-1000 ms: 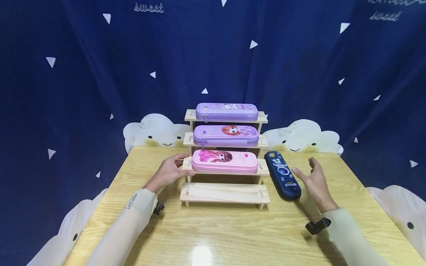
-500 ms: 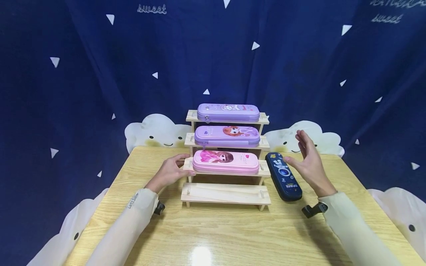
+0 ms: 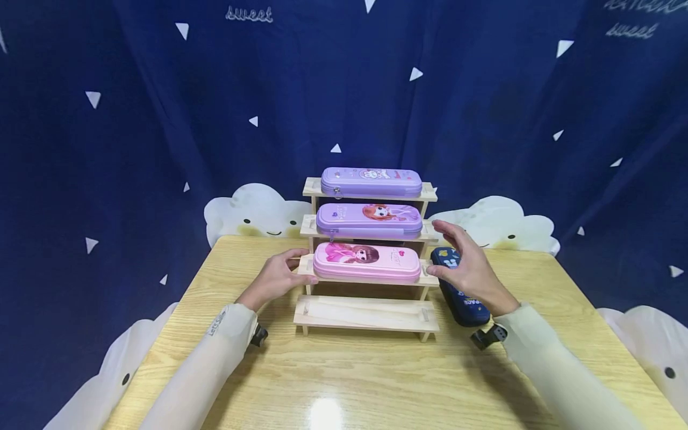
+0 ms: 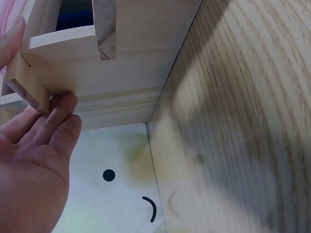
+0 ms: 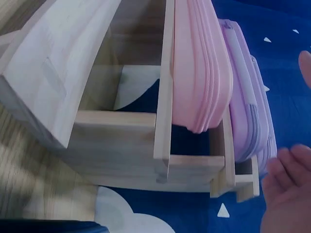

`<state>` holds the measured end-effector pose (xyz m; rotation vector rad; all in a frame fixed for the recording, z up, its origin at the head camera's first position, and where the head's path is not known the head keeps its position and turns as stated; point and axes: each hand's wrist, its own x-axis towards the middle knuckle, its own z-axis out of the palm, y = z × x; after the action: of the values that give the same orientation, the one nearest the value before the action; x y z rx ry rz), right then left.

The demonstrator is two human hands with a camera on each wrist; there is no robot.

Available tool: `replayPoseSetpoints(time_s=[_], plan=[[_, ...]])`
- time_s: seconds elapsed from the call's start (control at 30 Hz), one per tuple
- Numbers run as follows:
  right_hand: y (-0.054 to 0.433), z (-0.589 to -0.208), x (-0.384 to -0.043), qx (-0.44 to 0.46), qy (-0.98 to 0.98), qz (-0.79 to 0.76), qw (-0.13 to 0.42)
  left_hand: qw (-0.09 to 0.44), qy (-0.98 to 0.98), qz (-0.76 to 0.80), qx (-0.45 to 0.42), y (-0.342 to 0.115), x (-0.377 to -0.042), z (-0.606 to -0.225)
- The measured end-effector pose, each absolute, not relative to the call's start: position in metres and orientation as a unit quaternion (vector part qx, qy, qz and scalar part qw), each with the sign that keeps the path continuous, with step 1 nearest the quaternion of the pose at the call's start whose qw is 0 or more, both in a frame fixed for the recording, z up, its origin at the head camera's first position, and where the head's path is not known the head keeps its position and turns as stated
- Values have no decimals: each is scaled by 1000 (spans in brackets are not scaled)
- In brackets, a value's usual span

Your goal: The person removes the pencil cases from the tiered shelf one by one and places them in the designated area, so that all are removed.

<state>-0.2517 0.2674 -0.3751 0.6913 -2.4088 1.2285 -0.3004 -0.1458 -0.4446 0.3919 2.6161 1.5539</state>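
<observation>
A light wooden four-step rack (image 3: pixel 365 312) stands on the table. Its third step down carries a pink pencil case (image 3: pixel 365 264) with a doll picture. Two lavender pencil cases, an upper one (image 3: pixel 371 181) and a lower one (image 3: pixel 371 221), lie on the steps above. My left hand (image 3: pixel 273 278) grips the left end of the pink case's step, and in the left wrist view its fingers (image 4: pixel 63 128) curl behind the plank end. My right hand (image 3: pixel 473 275) hovers by the rack's right side, thumb and fingers spread apart, holding nothing. It partly hides a navy space pencil case (image 3: pixel 469 313).
The bare front step is the rack's lowest. The wooden tabletop (image 3: pixel 344 376) extends in front and to both sides. A dark blue curtain (image 3: pixel 344 89) with white triangles and clouds hangs close behind the rack.
My right hand has risen from beside the navy pencil case and moved left, over that case to the rack's right side. The left hand keeps its grip on the rack.
</observation>
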Motion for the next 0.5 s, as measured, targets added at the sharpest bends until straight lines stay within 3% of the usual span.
replayPoseSetpoints(time_s=[0.5], plan=[[254, -384, -260, 245, -870, 414, 107, 41, 848, 514, 125, -146, -303, -446]])
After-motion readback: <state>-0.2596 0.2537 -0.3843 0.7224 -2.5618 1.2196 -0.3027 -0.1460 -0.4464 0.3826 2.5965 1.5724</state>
